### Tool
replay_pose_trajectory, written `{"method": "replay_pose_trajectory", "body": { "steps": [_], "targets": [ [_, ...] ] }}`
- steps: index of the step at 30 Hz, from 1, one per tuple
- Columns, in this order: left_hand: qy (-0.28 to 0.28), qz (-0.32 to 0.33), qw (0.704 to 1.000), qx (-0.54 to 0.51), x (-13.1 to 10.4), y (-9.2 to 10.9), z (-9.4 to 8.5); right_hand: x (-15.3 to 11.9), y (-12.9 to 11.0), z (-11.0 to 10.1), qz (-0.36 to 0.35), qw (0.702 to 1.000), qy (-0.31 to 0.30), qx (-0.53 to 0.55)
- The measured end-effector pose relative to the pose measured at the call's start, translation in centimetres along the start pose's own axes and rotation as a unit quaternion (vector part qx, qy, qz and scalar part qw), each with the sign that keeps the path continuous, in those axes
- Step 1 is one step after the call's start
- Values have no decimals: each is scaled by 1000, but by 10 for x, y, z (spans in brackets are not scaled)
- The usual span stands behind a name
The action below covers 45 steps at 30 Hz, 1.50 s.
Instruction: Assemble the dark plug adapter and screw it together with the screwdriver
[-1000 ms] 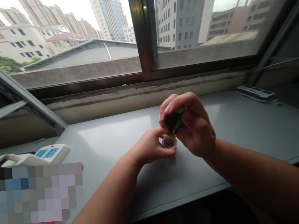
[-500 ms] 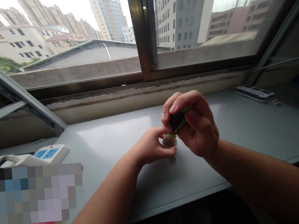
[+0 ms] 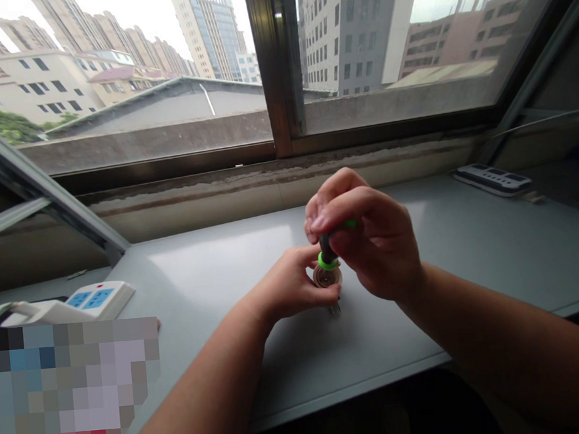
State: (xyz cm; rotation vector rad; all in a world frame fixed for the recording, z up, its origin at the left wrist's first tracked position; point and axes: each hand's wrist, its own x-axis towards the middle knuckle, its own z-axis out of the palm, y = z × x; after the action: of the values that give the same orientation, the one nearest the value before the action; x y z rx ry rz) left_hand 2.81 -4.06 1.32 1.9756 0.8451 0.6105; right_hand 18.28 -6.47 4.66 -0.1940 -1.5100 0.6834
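Observation:
A small round pale fitting (image 3: 326,277) with metal prongs at its lower side is held between the thumb and fingers of my left hand (image 3: 295,283). Above it, my right hand (image 3: 371,237) is closed around the black and green handle of a screwdriver (image 3: 328,254). The handle's bright green collar sits just over the open face of the fitting. My fingers cover most of the handle, and the tool's tip is hard to make out. Both hands are above the grey table (image 3: 213,270).
A white power strip (image 3: 100,299) with blue sockets and a plugged-in cable lies at the left. Another power strip (image 3: 492,180) rests at the back right. Metal posts flank the table, and a window (image 3: 273,78) stands behind it. The lower left corner is pixelated.
My right hand has turned and its fingers have shifted around the screwdriver handle, which now looks more upright. My left hand and the fitting are almost where they were.

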Motion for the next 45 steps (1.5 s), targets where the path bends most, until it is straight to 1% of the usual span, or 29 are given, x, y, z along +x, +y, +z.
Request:
{"method": "replay_pose_trajectory", "body": {
  "steps": [3, 6, 9, 11, 14, 17, 19, 22, 24, 26, 28, 30, 33, 39, 41, 43, 45],
  "targets": [
    [-19, 0, 1000, 16, 0, -3, 2, 1, -1, -1, 20, 997, -12, 67],
    [-19, 7, 1000, 17, 1, -7, 3, 0, 1, 0, 31, 990, -2, 135],
    [-16, 19, 999, 34, 1, -9, 3, -1, 6, 2, 19, 993, 19, 112],
    [-16, 23, 998, 49, 1, -8, 2, -1, 7, 3, 16, 996, 17, 85],
    [-14, 9, 999, 51, 1, -10, 2, 0, 6, 3, 58, 993, 1, 99],
    [-9, 2, 1000, 29, 1, -12, 3, 0, 4, 2, 88, 989, 7, 121],
    [-9, 12, 1000, 21, 1, -13, 3, 0, 4, 1, 82, 991, 21, 108],
    [-13, 24, 999, 22, 1, -11, 3, 0, 8, -2, 54, 996, 42, 52],
    [-14, 29, 999, 24, 0, -8, 3, 0, 12, -5, 41, 998, 38, 24],
    [-16, 25, 999, 27, 0, -7, 3, 0, 15, -8, 46, 998, 12, 34],
    [-18, 16, 999, 27, -1, -7, 3, 0, 16, -11, 63, 996, -12, 66],
    [-16, 10, 999, 34, -1, -8, 3, 1, 15, -12, 81, 992, -11, 98],
    [-10, 2, 999, 46, 0, -11, 2, 3, 14, -10, 105, 987, 9, 124],
    [-7, 3, 999, 41, 1, -13, 3, 5, 15, -6, 164, 972, 3, 167],
    [-15, -2, 999, 37, 1, -13, 3, 2, 16, -5, 158, 971, 20, 177],
    [-20, -7, 999, 33, 1, -13, 3, 0, 16, -4, 137, 975, 33, 169],
    [-20, -9, 999, 29, 1, -12, 3, 0, 15, -3, 121, 980, 30, 154]
  ]
}}
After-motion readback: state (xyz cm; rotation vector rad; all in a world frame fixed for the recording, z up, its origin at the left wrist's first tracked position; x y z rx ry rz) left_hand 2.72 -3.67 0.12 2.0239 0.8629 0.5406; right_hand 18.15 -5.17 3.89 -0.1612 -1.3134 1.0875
